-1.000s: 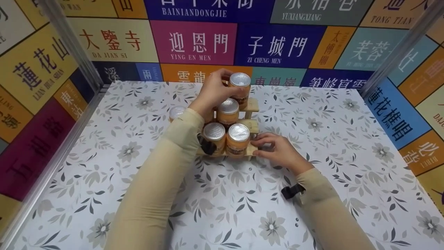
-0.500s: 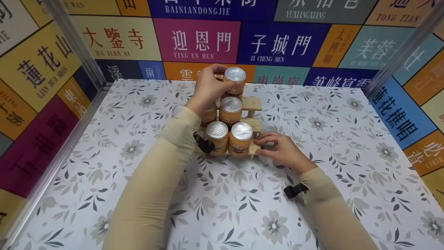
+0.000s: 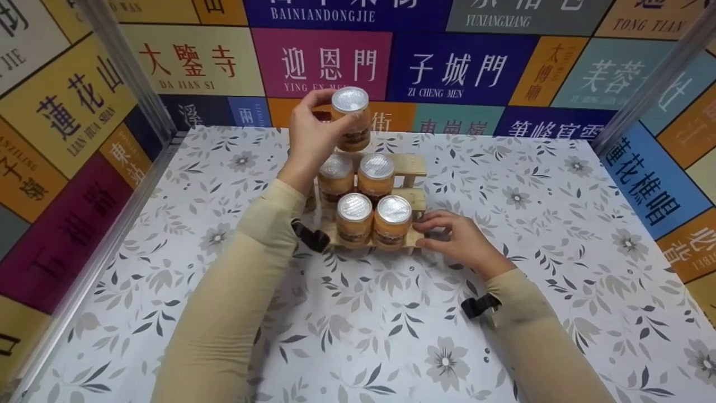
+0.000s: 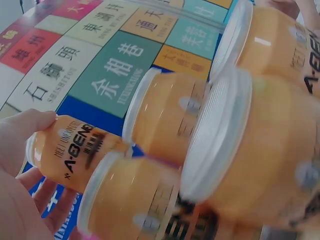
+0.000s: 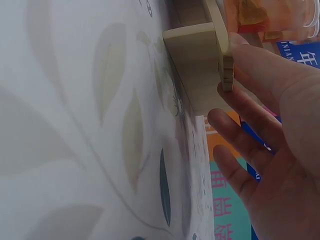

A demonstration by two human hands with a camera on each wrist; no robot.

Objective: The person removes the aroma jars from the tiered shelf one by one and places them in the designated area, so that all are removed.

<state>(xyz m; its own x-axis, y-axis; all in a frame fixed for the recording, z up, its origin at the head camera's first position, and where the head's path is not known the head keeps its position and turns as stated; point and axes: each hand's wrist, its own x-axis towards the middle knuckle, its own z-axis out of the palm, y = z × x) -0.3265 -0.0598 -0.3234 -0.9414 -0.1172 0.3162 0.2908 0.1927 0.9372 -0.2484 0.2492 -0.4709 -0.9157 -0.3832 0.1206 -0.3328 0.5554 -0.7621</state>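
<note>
My left hand (image 3: 310, 137) grips a jar (image 3: 356, 137) with a silver lid and orange contents, upright over the top step of a stepped wooden rack (image 3: 413, 163). In the left wrist view, dark lettering shows on this held jar (image 4: 75, 152), the thumb at its lid end. Two similar jars (image 3: 376, 178) stand on the middle step, and two more jars (image 3: 393, 226) on the lowest. My right hand (image 3: 461, 240) pinches the right end of the lowest step. The right wrist view shows thumb and index finger on either side of that board (image 5: 226, 65).
Another jar (image 3: 309, 202) stands left of the rack, mostly hidden behind my left wrist. A white table covering (image 3: 447, 313) with grey flowers lies under everything. Printed panels (image 3: 324, 61) form a wall behind and at both sides, with clear posts (image 3: 128, 67) at the corners.
My left hand has carried the jar up and to the left from the right part of the top step. My right hand stays at the lowest step's end; the view has shifted slightly.
</note>
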